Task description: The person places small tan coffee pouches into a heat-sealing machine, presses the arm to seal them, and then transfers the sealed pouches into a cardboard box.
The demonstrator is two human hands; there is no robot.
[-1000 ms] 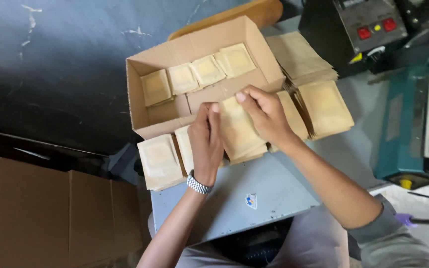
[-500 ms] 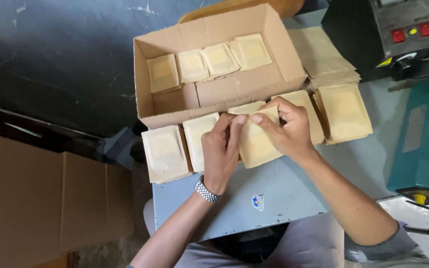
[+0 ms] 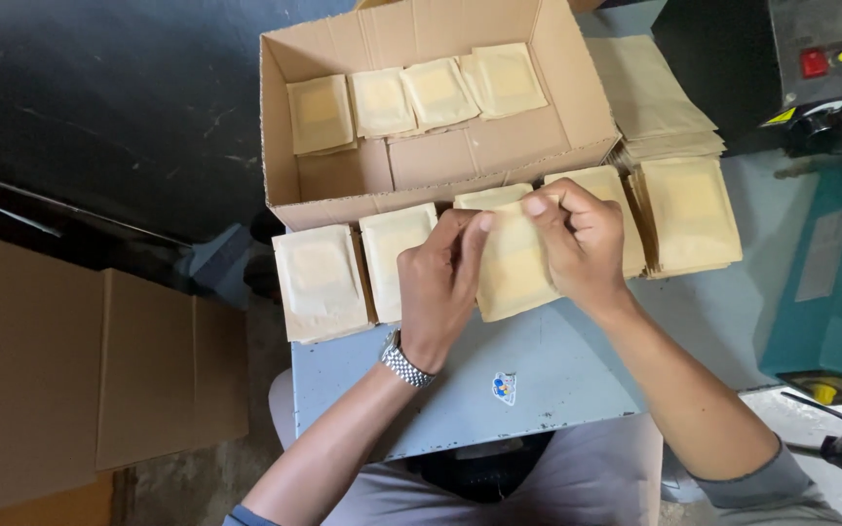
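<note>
Both hands grip one stack of tan paper packets (image 3: 511, 273) over the grey table (image 3: 479, 365). My left hand (image 3: 438, 284), with a metal watch on the wrist, holds the stack's left edge. My right hand (image 3: 580, 242) pinches its top right edge. Just beyond stands an open cardboard box (image 3: 440, 161) with several packets (image 3: 419, 93) lined along its far wall. Two more packet stacks (image 3: 322, 281) lie to the left of my left hand.
Further packet stacks (image 3: 686, 214) and flat paper bags (image 3: 650, 97) lie to the right. A black machine with red buttons (image 3: 830, 68) and a teal sealer (image 3: 825, 273) stand at the far right. Flat cardboard (image 3: 70, 370) lies at the left.
The hands brought the packet stack down from the box's front edge toward me and squared it; the view shifted slightly.
</note>
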